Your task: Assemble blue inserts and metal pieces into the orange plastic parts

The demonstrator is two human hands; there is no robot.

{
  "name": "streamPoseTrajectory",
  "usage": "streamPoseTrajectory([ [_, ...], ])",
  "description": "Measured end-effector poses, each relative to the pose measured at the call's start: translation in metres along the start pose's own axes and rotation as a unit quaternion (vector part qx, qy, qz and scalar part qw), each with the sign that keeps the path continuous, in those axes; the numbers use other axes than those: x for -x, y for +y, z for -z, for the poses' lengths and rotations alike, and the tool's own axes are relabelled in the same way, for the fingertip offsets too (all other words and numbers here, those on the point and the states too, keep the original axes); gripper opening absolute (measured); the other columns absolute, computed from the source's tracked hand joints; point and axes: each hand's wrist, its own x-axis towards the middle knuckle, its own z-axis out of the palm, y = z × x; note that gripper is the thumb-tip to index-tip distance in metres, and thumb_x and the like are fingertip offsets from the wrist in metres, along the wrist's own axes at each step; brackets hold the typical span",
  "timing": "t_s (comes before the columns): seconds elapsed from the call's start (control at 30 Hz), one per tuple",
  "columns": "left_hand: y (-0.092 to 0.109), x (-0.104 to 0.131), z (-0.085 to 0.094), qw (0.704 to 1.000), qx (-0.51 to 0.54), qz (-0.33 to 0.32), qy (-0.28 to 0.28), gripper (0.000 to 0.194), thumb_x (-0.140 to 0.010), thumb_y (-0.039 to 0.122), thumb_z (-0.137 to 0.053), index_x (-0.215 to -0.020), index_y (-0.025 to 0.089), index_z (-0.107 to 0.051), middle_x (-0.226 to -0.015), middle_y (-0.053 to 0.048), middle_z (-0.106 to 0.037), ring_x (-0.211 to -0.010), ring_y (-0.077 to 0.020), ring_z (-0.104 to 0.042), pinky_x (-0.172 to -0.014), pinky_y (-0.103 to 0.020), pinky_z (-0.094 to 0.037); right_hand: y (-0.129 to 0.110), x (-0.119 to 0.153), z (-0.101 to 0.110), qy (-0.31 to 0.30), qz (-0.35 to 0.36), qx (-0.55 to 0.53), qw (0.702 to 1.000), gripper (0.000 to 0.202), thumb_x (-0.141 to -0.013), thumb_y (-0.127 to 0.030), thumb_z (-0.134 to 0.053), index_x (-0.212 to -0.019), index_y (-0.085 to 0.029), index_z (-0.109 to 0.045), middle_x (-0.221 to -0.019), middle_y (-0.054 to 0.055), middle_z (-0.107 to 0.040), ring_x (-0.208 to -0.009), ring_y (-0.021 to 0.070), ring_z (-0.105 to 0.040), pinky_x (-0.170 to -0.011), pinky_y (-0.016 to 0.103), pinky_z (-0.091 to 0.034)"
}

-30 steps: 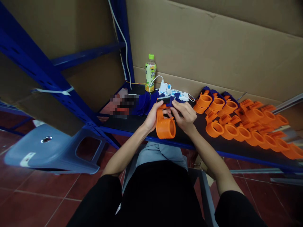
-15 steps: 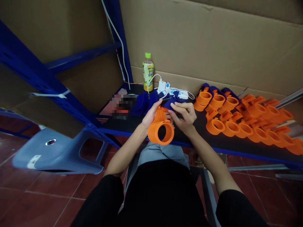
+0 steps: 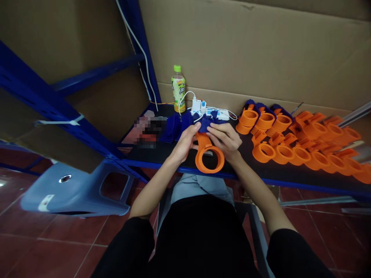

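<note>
Between my hands is an orange ring-shaped part [image 3: 199, 158], its ring hanging toward me over the shelf's front edge. A dark blue cloth strap [image 3: 205, 124] sits at its upper end. My left hand [image 3: 186, 143] grips the part and strap from the left, thumb on the blue cloth. From the right, my right hand [image 3: 225, 139] pinches the strap with bent fingers. More blue straps [image 3: 173, 128] lie folded left of my hands. On the right, several orange parts [image 3: 300, 156] stand in rows, and three at the back have blue straps [image 3: 266, 110] around them.
Behind my hands are a white power strip [image 3: 223, 114] with cables and a green-capped bottle [image 3: 179, 90]. A blue rack post [image 3: 55, 100] rises at the left, above a blue-grey plastic stool [image 3: 84, 189]. Cardboard [image 3: 246, 50] backs the black shelf [image 3: 150, 154].
The orange part has swung to the right and tilted, showing its ring more openly. My left thumb now lies on the blue strap. The view has shifted slightly.
</note>
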Motion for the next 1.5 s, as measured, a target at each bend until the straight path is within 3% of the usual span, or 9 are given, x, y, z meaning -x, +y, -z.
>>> streamPoseTrajectory([
  [0.13, 0.008, -0.002, 0.004, 0.998, -0.025, 0.045, -0.047, 0.046, -0.085, 0.062, -0.076, -0.097, 0.018, -0.072, -0.082, -0.009, -0.078, -0.07, -0.0254, -0.077, -0.051, -0.028, -0.057, -0.005, -0.002, -0.001, -0.033, 0.015, -0.026, 0.999, 0.021, -0.103, -0.031, -0.066, -0.116, -0.022, -0.078, -0.103, 0.007, -0.082, -0.089, 0.0191, -0.078, -0.08, 0.036, -0.067],
  [0.33, 0.02, 0.008, 0.002, 0.984, 0.061, 0.137, -0.092, 0.056, -0.093, 0.07, -0.059, -0.11, 0.018, -0.073, -0.079, -0.011, -0.078, -0.073, -0.0307, -0.079, -0.059, -0.037, -0.063, -0.001, 0.0, 0.003, 0.049, -0.083, -0.059, 0.994, 0.028, -0.108, -0.03, -0.052, -0.115, -0.021, -0.078, -0.103, 0.009, -0.081, -0.09, 0.0205, -0.077, -0.079, 0.038, -0.065],
  [0.47, 0.029, 0.015, -0.001, 0.959, 0.142, 0.212, -0.12, 0.06, -0.099, 0.067, -0.051, -0.125, 0.016, -0.07, -0.092, -0.013, -0.081, -0.073, -0.0289, -0.08, -0.064, -0.037, -0.066, 0.0, 0.002, 0.003, 0.05, -0.118, -0.11, 0.986, 0.026, -0.107, -0.031, -0.053, -0.114, -0.023, -0.077, -0.104, 0.008, -0.081, -0.088, 0.0202, -0.076, -0.078, 0.038, -0.064],
  [0.63, 0.033, 0.02, -0.009, 0.942, 0.201, 0.249, -0.104, 0.063, -0.104, 0.06, -0.042, -0.138, 0.011, -0.064, -0.1, -0.016, -0.082, -0.072, -0.0264, -0.081, -0.069, -0.037, -0.068, -0.005, -0.001, 0.002, 0.027, -0.11, -0.12, 0.986, 0.024, -0.106, -0.033, -0.056, -0.111, -0.024, -0.077, -0.099, 0.007, -0.081, -0.083, 0.0197, -0.075, -0.076, 0.038, -0.062],
  [0.83, 0.035, 0.024, -0.022, 0.951, 0.197, 0.227, -0.077, 0.061, -0.108, 0.057, -0.035, -0.137, 0.012, -0.064, -0.105, -0.015, -0.082, -0.092, -0.0281, -0.082, -0.087, -0.041, -0.068, -0.009, -0.008, 0.004, 0.025, -0.085, -0.114, 0.989, 0.022, -0.106, -0.027, -0.055, -0.11, -0.024, -0.077, -0.096, 0.005, -0.081, -0.082, 0.0186, -0.075, -0.074, 0.037, -0.061],
  [1.0, 0.036, 0.022, -0.013, 0.979, 0.101, 0.165, -0.067, 0.061, -0.103, 0.066, -0.041, -0.125, 0.016, -0.069, -0.098, -0.014, -0.081, -0.09, -0.0321, -0.082, -0.073, -0.043, -0.07, -0.006, -0.003, 0.004, 0.002, -0.152, -0.096, 0.984, 0.027, -0.106, -0.035, -0.053, -0.111, -0.024, -0.077, -0.102, 0.007, -0.08, -0.085, 0.02, -0.075, -0.08, 0.039, -0.062],
  [1.1, 0.041, 0.023, -0.001, 0.997, 0.031, 0.077, -0.004, 0.059, -0.098, 0.072, -0.048, -0.108, 0.02, -0.073, -0.092, -0.014, -0.08, -0.086, -0.034, -0.081, -0.06, -0.041, -0.068, -0.002, -0.005, 0.001, -0.022, -0.203, -0.094, 0.975, 0.031, -0.107, -0.038, -0.051, -0.116, -0.024, -0.076, -0.105, 0.008, -0.08, -0.081, 0.0182, -0.073, -0.074, 0.035, -0.061],
  [1.3, 0.056, 0.025, 0.018, 0.974, -0.125, -0.161, 0.098, 0.053, -0.096, 0.066, -0.061, -0.115, 0.017, -0.068, -0.091, -0.013, -0.076, -0.101, -0.0385, -0.078, -0.071, -0.044, -0.069, 0.014, -0.031, -0.012, -0.135, -0.291, -0.066, 0.945, 0.05, -0.102, -0.041, -0.056, -0.15, -0.027, -0.053, -0.126, 0.007, -0.074, -0.075, 0.0159, -0.066, -0.078, 0.035, -0.06],
  [1.5, 0.067, 0.029, 0.022, 0.979, -0.075, -0.144, 0.124, 0.057, -0.094, 0.07, -0.059, -0.118, 0.018, -0.068, -0.095, -0.011, -0.077, -0.103, -0.0365, -0.078, -0.077, -0.043, -0.069, 0.035, -0.052, -0.045, -0.295, -0.34, -0.027, 0.892, 0.053, -0.097, -0.037, -0.058, -0.147, -0.021, -0.053, -0.109, 0.007, -0.077, -0.099, 0.0275, -0.071, -0.098, 0.047, -0.055],
])
